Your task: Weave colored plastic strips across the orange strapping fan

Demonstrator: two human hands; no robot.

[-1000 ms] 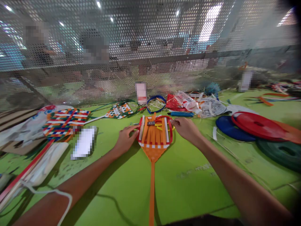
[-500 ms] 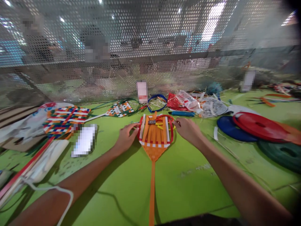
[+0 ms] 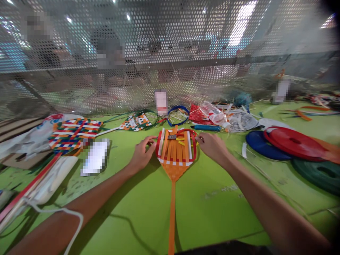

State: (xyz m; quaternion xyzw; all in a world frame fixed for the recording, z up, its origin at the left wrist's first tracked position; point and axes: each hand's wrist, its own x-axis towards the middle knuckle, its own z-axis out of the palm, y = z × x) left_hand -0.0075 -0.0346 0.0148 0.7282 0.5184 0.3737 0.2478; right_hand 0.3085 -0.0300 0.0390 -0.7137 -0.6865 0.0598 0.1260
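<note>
A flat piece woven from orange strips (image 3: 174, 166) lies before me, with a pointed lower end and a long orange tail. White and red strips cross its lower part. A red strip (image 3: 194, 150) bends upward along the sides. At the left side, my left hand (image 3: 143, 152) has thumb and forefinger close together on the red strip's edge. My right hand (image 3: 212, 143) pinches the red strip at the upper right; the fingertips partly hide it. A small dark metal clip (image 3: 172, 137) sits on the upper orange strips, beside yellow loops (image 3: 183, 142).
Strip coils in red (image 3: 294, 141), blue (image 3: 261, 145) and green (image 3: 318, 175) lie right. A multicoloured woven fan (image 3: 75, 136) and a blurred white item (image 3: 95, 157) lie left. Behind are a blue-handled tool (image 3: 207, 128), a plastic bottle (image 3: 214, 112) and a perforated screen (image 3: 170, 46).
My left fingers have shifted slightly at the left edge of the woven piece. My right hand and the woven piece stay nearly still.
</note>
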